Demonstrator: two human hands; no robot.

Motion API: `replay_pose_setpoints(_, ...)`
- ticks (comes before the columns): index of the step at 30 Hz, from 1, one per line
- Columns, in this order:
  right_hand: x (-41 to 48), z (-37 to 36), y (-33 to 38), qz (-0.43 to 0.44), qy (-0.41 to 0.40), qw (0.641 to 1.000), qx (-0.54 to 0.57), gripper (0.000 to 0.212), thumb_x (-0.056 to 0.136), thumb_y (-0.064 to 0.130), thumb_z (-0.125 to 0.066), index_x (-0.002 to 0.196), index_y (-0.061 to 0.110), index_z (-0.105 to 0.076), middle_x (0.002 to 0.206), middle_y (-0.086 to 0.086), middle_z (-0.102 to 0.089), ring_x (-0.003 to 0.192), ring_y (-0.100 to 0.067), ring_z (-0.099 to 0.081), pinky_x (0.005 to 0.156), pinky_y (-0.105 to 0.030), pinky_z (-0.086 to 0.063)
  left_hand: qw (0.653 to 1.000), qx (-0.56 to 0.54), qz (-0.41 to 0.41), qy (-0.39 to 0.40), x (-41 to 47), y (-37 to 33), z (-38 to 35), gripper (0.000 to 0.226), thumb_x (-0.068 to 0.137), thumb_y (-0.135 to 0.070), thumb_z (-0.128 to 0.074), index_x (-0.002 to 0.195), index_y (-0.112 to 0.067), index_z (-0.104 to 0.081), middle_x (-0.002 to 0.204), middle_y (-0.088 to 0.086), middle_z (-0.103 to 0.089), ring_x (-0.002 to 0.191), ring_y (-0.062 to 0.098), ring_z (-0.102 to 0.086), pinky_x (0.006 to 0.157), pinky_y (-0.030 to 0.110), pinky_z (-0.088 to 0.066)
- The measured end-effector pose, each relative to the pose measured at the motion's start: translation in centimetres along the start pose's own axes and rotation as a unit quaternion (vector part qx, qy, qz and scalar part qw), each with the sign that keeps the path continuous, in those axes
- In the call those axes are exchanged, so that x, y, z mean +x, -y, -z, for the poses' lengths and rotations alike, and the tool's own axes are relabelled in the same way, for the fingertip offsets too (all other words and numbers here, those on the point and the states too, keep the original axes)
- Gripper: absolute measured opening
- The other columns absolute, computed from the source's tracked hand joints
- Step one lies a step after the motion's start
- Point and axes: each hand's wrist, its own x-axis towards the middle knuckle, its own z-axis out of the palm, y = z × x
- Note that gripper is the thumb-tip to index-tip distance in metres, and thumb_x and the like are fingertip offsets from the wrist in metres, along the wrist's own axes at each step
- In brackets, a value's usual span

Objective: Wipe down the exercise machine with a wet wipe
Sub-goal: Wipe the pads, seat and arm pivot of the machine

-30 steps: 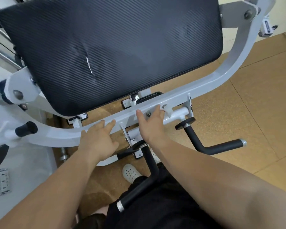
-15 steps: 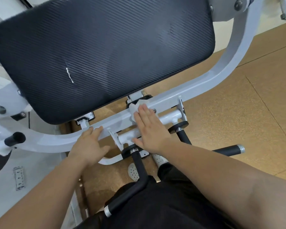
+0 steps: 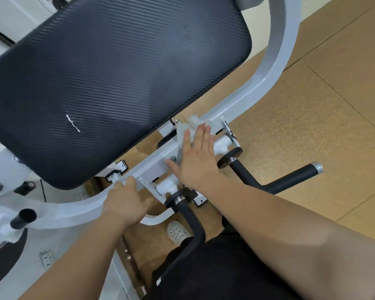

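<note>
The exercise machine has a curved white steel frame [image 3: 275, 68] and a large black ribbed pad [image 3: 117, 83] above it. My right hand [image 3: 195, 156] lies flat with straight fingers on the frame's lower bar and presses a crumpled white wet wipe [image 3: 187, 128] against it; part of the wipe sticks out beyond my fingertips. My left hand [image 3: 126, 202] rests on the same bar further left, its fingers over the bar's far edge, so I cannot see how they lie. It holds no wipe.
Two black padded handles [image 3: 290, 178] [image 3: 191, 221] stick out below the frame toward me. A white perforated shoe [image 3: 178, 232] stands on the brown cork-like floor [image 3: 312, 126]. White machine parts and a short black grip [image 3: 23, 217] sit at the left.
My right hand has slid up and to the right along the bar with the wipe, which now shows beyond the fingertips. My left hand stays on the bar. The view has shifted.
</note>
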Motion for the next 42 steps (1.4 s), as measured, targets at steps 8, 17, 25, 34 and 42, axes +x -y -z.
replay_pose_setpoints(8, 0.9, 0.1, 1.1, -0.168, -0.047, 0.960, 0.220, 0.113, 0.096, 0.079, -0.029, 0.159, -0.006, 0.010, 0.167, -0.031, 0.009, 0.157, -0.039, 0.010, 0.129, -0.048, 0.001, 0.995, 0.054, -0.081, -0.014, -0.1, 2.3, 0.2, 0.067, 0.089, -0.061, -0.055, 0.138, -0.022, -0.033, 0.129, 0.009, -0.047, 0.111, 0.032, -0.054, 0.084, 0.039, -0.051)
replay_pose_setpoints(17, -0.9, -2.3, 4.0, 0.033, -0.023, 0.999, -0.025, 0.105, 0.095, 0.080, -0.005, 0.158, -0.001, 0.015, 0.163, -0.028, 0.027, 0.151, -0.042, 0.029, 0.124, -0.057, 0.012, 0.994, 0.057, -0.089, -0.026, -0.3, 2.4, 0.3, 0.069, 0.089, -0.056, -0.057, 0.143, -0.022, -0.032, 0.131, 0.010, -0.048, 0.117, 0.033, -0.050, 0.092, 0.042, -0.051)
replay_pose_setpoints(25, -3.1, -4.2, 3.3, 0.126, 0.007, 0.984, -0.127, 0.105, 0.092, 0.082, 0.003, 0.159, 0.002, 0.016, 0.163, -0.028, 0.026, 0.152, -0.042, 0.028, 0.124, -0.058, 0.011, 0.994, 0.014, -0.095, -0.042, 0.0, 3.6, -0.3, 0.080, 0.094, -0.052, -0.053, 0.161, -0.025, -0.018, 0.157, 0.011, -0.035, 0.141, 0.035, -0.035, 0.112, 0.045, -0.038)
replay_pose_setpoints(34, -3.9, -6.0, 7.2, 0.270, 0.033, 0.946, -0.175, 0.100, 0.095, 0.079, -0.009, 0.159, 0.007, 0.019, 0.160, -0.027, 0.035, 0.149, -0.042, 0.035, 0.123, -0.058, 0.016, 0.982, -0.130, -0.114, -0.077, -0.9, 6.5, -2.2, 0.076, 0.096, -0.031, -0.058, 0.162, -0.025, -0.020, 0.169, 0.001, -0.019, 0.154, 0.023, -0.014, 0.124, 0.038, -0.015)
replay_pose_setpoints(42, -0.2, -0.9, 3.8, 0.207, 0.000, 0.943, -0.259, 0.101, 0.091, 0.085, -0.002, 0.165, 0.016, -0.009, 0.170, -0.020, -0.013, 0.157, -0.039, -0.006, 0.125, -0.061, 0.003, 0.976, -0.173, -0.113, -0.075, -1.6, 6.8, -2.5, 0.075, 0.096, -0.029, -0.055, 0.162, -0.027, -0.018, 0.170, -0.007, -0.013, 0.154, 0.019, -0.013, 0.125, 0.040, -0.018)
